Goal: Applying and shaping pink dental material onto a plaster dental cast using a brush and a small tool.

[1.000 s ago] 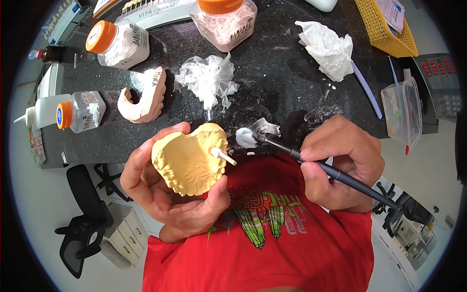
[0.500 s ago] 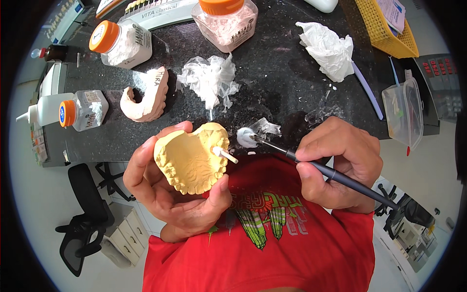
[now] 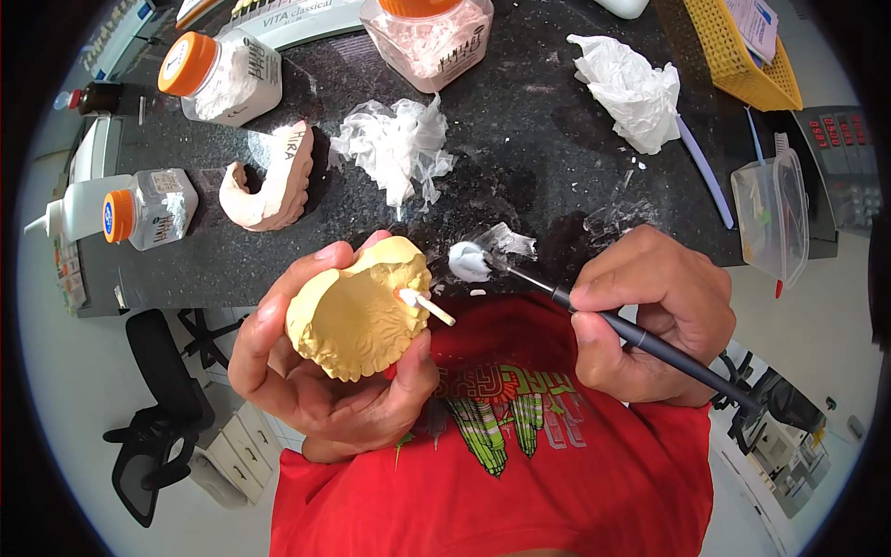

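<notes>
My left hand (image 3: pixel 320 399) is closed around a yellow dental cast (image 3: pixel 348 316), its row of teeth facing toward me. A short white post (image 3: pixel 433 308) with a white coated base sticks out of the cast's right side. Between thumb and fingers, my right hand (image 3: pixel 650 311) grips a dark-handled brush (image 3: pixel 664 351). The brush's thin metal end points left, and its tip touches or hangs just over a small mound of white paste (image 3: pixel 469 263) on the black counter. A smeared whitish patch (image 3: pixel 510 241) lies beside the mound.
On the black counter (image 3: pixel 520 139) are a pink dental cast (image 3: pixel 271 190), crumpled tissues (image 3: pixel 397 148), another tissue (image 3: pixel 631 93) and orange-lidded powder jars (image 3: pixel 237 84). To the right are a purple stick (image 3: pixel 707 176), a clear plastic box (image 3: pixel 775 213) and a yellow basket (image 3: pixel 756 74).
The yellow cast has tilted slightly and shifted a little left and down in my left hand. My right hand and the brush have barely moved; the tip stays at the white paste.
</notes>
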A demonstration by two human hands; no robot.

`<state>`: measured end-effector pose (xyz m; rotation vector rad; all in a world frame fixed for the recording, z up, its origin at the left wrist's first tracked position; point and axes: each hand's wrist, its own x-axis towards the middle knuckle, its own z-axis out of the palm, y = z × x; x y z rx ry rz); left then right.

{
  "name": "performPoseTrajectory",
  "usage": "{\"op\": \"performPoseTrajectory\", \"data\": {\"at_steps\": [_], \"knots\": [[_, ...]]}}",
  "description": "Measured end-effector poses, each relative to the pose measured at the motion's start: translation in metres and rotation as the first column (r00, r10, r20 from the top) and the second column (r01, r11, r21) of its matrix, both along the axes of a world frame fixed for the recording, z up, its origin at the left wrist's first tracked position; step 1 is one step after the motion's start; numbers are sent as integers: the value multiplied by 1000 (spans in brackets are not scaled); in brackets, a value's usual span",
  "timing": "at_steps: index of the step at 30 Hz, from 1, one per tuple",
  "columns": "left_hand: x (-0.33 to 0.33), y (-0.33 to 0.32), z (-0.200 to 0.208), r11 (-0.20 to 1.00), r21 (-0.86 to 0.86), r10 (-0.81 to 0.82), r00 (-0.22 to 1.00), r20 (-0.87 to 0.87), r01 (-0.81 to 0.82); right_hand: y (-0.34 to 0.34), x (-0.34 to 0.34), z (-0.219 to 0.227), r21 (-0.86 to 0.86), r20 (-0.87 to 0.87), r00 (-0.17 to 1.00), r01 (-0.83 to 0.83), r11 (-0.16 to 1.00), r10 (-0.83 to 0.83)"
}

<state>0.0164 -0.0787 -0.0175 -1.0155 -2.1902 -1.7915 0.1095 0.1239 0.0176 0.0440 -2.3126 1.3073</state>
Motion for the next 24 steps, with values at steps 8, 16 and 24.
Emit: {"op": "performPoseTrajectory", "data": {"at_steps": [8,16,24], "knots": [[-2,3,-5,999,22,-22,996,-83,24,1,0,2,-53,40,999,-10,999,12],[-5,10,-3,993,85,-57,976,-210,76,3,3,-1,-243,-52,998,-58,968,46],[-4,18,-10,989,137,-8,951,-308,53,4,-4,-4,-180,-176,946,-302,936,271]]}}
